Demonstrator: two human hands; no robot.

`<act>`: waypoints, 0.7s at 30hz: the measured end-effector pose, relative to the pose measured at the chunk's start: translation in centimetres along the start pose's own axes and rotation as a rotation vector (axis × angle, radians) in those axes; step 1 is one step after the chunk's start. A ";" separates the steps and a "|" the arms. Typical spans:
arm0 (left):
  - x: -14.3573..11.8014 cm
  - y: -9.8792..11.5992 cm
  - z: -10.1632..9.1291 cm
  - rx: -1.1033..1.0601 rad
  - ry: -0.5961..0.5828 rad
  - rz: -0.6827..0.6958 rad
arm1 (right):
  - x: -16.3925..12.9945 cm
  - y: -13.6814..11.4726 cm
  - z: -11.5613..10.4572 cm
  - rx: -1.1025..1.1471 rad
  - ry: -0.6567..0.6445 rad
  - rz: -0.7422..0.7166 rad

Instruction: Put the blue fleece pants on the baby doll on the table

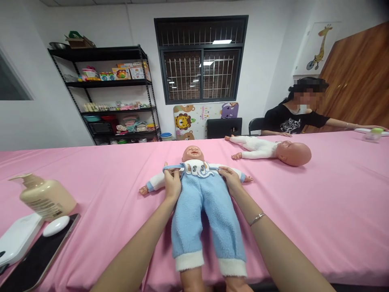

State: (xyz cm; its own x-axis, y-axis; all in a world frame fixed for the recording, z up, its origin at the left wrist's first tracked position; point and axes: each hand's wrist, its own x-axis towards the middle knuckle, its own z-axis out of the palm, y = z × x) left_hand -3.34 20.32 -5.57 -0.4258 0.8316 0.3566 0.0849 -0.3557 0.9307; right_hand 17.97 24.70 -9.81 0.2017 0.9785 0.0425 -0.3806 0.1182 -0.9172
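Note:
A baby doll [193,153] lies on its back, its head away from me, in fleecy light-blue trousers [203,198] and a white top with blue cuffs. Across its chest is a white bib-like piece with an elephant face [199,168], and a blue strap [174,166] runs out to each side. At the doll's chest, my left hand [172,182] pinches the left strap between thumb and fingers. My right hand [231,178], with a silver bangle on the wrist, pinches the strap on the other side. Fingertip detail is small.
A second doll [258,148] in white lies at the back right of the pink-covered table [322,211]. On the left are a pump bottle [47,196], a white device [20,235], a phone [36,259] and a white oval case [56,226]. A person [291,113] sits at the far right.

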 end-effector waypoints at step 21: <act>3.6 0.9 -4.2 0.339 0.178 0.204 | 0.8 0.7 -0.3 -0.052 0.035 0.038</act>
State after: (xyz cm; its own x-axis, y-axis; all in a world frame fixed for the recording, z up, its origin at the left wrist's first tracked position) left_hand -8.57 21.18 -3.83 -0.5161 0.6614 0.5442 0.4621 -0.3199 0.8271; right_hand 18.10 25.50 -10.50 0.2194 0.9756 -0.0056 -0.3413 0.0714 -0.9372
